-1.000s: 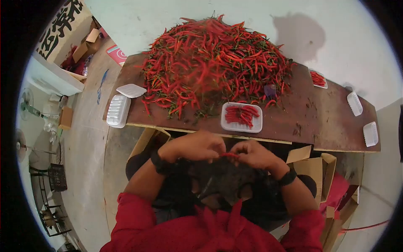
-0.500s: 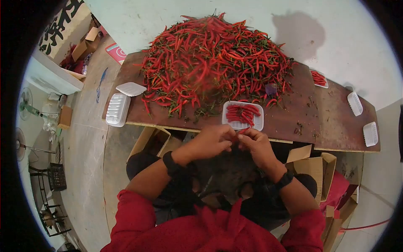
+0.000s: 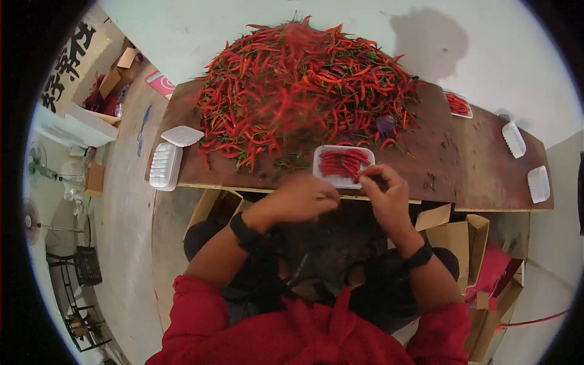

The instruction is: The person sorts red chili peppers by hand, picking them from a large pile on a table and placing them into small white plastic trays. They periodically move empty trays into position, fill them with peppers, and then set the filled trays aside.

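Observation:
A white foam tray (image 3: pixel 317 176) with several red chili peppers (image 3: pixel 344 162) laid in it sits at the table's front edge. Close to its front right corner, my right hand (image 3: pixel 389 193) pinches a single red chili (image 3: pixel 370 172) between thumb and fingers. My left hand (image 3: pixel 302 198), smeared by motion, hovers in front of the tray; its fingers look bent, and whether they grip anything does not show. Behind the tray rises a large heap of red chilies with green stems (image 3: pixel 304 91).
Stacked foam trays (image 3: pixel 165 167) and a loose one (image 3: pixel 182 135) lie at the table's left. A filled tray (image 3: pixel 457 104) and two upturned trays (image 3: pixel 514 140) are on the right. Cardboard boxes (image 3: pixel 453 246) stand under the brown table (image 3: pixel 420 176).
My hands have parted: the right moved up and right to the tray's corner with the chili, while the left drew back leftward. The whole view shifted slightly.

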Demonstrator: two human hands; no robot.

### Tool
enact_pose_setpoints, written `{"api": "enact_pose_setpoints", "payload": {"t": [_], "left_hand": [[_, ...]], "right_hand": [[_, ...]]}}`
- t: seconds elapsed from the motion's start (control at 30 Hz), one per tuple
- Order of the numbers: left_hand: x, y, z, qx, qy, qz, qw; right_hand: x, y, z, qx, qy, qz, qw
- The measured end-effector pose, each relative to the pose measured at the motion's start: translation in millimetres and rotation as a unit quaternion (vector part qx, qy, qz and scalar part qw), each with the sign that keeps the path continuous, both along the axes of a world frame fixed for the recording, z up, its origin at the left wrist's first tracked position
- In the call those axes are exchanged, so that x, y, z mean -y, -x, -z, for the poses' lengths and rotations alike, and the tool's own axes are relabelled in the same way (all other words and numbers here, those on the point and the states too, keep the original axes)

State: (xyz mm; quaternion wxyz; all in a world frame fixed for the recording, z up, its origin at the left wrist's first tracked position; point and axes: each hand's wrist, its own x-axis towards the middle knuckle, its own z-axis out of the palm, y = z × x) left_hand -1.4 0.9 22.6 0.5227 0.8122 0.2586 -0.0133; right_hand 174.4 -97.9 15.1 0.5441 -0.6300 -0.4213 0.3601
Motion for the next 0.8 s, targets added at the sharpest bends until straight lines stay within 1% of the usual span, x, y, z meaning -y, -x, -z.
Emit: {"api": "enact_pose_setpoints", "payload": {"t": [0.03, 0.07, 0.13, 0.17, 0.2, 0.23, 0.27, 0.33, 0.37, 0.47, 0.53, 0.6, 0.67, 0.7, 0.77, 0.8], "left_hand": [[-3, -4, -2, 0.014, -0.101, -0.036, 0.994], [-8, -8, 2, 0.013, -0.101, -0.033, 0.994], [-18, -17, 17, 0.076, -0.247, -0.154, 0.954], [-23, -22, 23, 0.118, -0.248, -0.167, 0.947], [-27, -27, 27, 0.119, -0.247, -0.166, 0.947], [-29, -32, 32, 0.131, -0.286, -0.174, 0.933], [-31, -36, 36, 0.143, -0.324, -0.181, 0.917], [-34, -42, 42, 0.135, -0.344, -0.165, 0.914], [-36, -44, 45, 0.126, -0.365, -0.152, 0.910], [-40, -49, 52, 0.121, -0.382, -0.122, 0.908], [-44, -51, 60, 0.132, -0.387, -0.125, 0.904], [-48, -52, 67, 0.142, -0.393, -0.130, 0.899], [-50, -53, 65, 0.151, -0.419, -0.158, 0.881], [-50, -51, 63, 0.150, -0.419, -0.158, 0.881], [-47, -49, 39, 0.125, -0.353, -0.195, 0.907], [-47, -46, 30, 0.126, -0.353, -0.195, 0.906]], "right_hand": [[-1, -7, 5, -0.060, 0.011, 0.012, 0.998], [-1, -11, 8, -0.060, 0.011, 0.015, 0.998], [-1, -17, 12, -0.056, 0.027, 0.035, 0.997], [-1, -18, 17, -0.056, 0.027, 0.036, 0.997], [0, -19, 22, -0.028, 0.012, 0.032, 0.999], [1, -19, 23, 0.000, -0.002, 0.028, 1.000], [2, -20, 22, -0.001, -0.002, 0.031, 1.000], [4, -21, 16, 0.023, 0.027, 0.020, 0.999], [5, -22, 14, 0.021, 0.028, 0.023, 0.999], [6, -27, 14, 0.027, 0.022, 0.026, 0.999], [6, -30, 19, 0.050, 0.031, 0.029, 0.998], [5, -31, 21, 0.045, 0.029, 0.027, 0.998], [5, -32, 21, 0.042, 0.026, 0.023, 0.999], [5, -32, 21, 0.040, 0.025, 0.023, 0.999], [4, -33, 23, 0.039, 0.024, 0.023, 0.999], [4, -33, 25, 0.026, 0.017, 0.036, 0.999]]}}
